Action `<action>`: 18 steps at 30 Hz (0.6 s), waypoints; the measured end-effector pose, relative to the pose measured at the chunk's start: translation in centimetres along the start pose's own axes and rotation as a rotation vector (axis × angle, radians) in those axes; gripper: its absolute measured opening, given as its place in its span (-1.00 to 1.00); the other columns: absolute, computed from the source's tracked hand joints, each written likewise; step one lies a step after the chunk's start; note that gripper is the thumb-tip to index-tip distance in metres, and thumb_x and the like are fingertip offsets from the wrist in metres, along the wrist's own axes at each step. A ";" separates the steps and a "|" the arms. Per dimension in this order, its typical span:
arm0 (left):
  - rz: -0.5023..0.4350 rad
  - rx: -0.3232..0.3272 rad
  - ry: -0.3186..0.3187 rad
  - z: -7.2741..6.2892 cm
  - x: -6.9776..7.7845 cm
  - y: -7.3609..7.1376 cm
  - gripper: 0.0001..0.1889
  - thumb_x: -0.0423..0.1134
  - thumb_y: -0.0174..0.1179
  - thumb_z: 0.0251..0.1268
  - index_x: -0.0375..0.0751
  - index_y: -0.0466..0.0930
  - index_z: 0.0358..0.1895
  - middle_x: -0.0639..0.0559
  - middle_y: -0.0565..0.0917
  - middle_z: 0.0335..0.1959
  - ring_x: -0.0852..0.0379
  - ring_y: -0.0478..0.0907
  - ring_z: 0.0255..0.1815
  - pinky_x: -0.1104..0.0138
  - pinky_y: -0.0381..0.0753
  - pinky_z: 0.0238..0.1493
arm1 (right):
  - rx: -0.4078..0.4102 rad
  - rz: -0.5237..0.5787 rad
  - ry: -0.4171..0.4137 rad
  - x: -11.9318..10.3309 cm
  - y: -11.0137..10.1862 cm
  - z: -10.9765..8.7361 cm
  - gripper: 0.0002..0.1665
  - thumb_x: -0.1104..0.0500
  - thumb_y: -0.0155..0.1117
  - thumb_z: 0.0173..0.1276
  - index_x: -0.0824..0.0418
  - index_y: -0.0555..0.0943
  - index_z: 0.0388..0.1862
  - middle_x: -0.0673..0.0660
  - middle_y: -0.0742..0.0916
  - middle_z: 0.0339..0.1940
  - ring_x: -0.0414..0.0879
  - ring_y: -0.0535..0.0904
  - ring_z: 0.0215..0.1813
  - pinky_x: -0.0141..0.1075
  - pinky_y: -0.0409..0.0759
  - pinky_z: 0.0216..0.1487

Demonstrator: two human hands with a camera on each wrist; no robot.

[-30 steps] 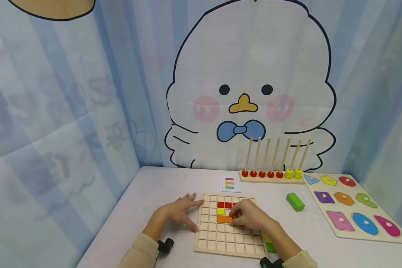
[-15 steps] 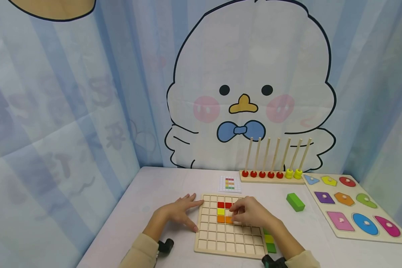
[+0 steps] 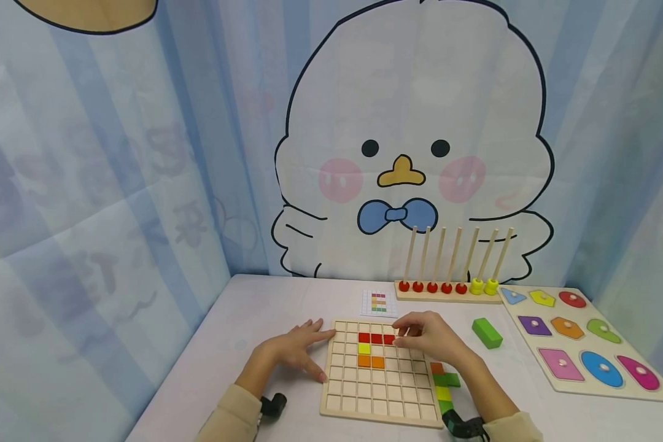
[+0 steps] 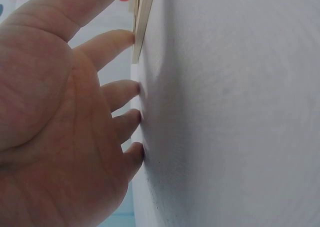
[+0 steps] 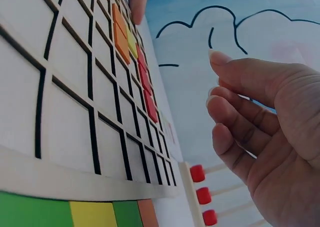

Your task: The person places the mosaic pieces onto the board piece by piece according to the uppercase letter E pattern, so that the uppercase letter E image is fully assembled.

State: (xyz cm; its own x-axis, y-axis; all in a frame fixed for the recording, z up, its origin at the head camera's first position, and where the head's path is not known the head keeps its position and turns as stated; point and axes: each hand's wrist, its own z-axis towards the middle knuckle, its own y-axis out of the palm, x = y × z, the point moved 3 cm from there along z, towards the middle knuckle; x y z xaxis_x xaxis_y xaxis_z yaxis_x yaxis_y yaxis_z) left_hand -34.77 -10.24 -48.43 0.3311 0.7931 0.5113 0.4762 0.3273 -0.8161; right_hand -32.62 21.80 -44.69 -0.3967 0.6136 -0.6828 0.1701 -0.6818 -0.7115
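Observation:
A wooden grid board (image 3: 381, 393) lies on the table, with three red tiles (image 3: 376, 339) in a row, one yellow tile (image 3: 364, 348) below and two orange tiles (image 3: 371, 361) under that. My left hand (image 3: 298, 347) is spread at the board's left edge, thumb and index fingertip touching the frame, other fingertips on the tabletop. Over the upper right squares is my right hand (image 3: 428, 337), raised a little, its fingers loosely bent. In the right wrist view, nothing sits between the right thumb (image 5: 240, 69) and fingers.
A pattern card (image 3: 379, 303) lies behind the board. Loose green, yellow and orange tiles (image 3: 443, 393) line its right side, partly under the right forearm. A green block (image 3: 487, 333), a peg rack with beads (image 3: 447, 296) and a shape puzzle board (image 3: 580, 344) stand farther right.
My right hand has moved right and away from the coloured tiles, uncovering the third red tile, the orange tiles and more loose tiles at the side. The left hand has stayed put.

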 end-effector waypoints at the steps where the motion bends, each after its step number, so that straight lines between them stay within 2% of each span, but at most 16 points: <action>1: -0.001 -0.001 0.000 0.0 0.0 0.0 0.04 0.14 0.62 -0.04 0.33 0.29 0.60 -0.08 0.00 0.75 -0.16 -0.20 0.77 -0.20 -0.14 0.70 | 0.008 0.003 0.004 0.0 -0.2 -0.1 -0.62 0.12 0.54 0.31 0.26 0.76 0.05 -0.01 0.75 -0.27 -0.15 0.57 -0.30 -0.41 0.62 -0.28; 11: -0.005 -0.002 -0.013 0.0 0.0 0.0 0.05 0.17 0.63 -0.06 0.34 0.29 0.59 -0.05 0.00 0.75 -0.16 -0.21 0.77 -0.22 -0.14 0.70 | 0.050 0.029 0.039 1.1 -2.1 -0.7 -0.62 0.12 0.53 0.32 0.26 0.75 0.06 0.07 0.77 -0.21 -0.09 0.57 -0.24 -0.39 0.62 -0.28; 18: 0.004 0.003 -0.009 0.0 0.0 0.0 0.05 0.16 0.63 -0.06 0.34 0.29 0.59 -0.07 0.01 0.75 -0.17 -0.20 0.77 -0.23 -0.13 0.69 | 0.022 0.029 0.082 1.9 -3.3 -1.2 -0.61 0.14 0.53 0.32 0.25 0.75 0.09 0.20 0.79 -0.08 -0.09 0.58 -0.17 -0.37 0.62 -0.21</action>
State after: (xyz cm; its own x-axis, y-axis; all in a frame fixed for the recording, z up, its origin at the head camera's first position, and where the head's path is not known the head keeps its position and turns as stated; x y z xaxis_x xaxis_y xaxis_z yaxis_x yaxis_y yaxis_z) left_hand -34.76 -10.22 -48.47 0.3258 0.7987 0.5059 0.4728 0.3257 -0.8188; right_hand -32.85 25.67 -43.87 -0.3167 0.6235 -0.7148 0.1599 -0.7077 -0.6882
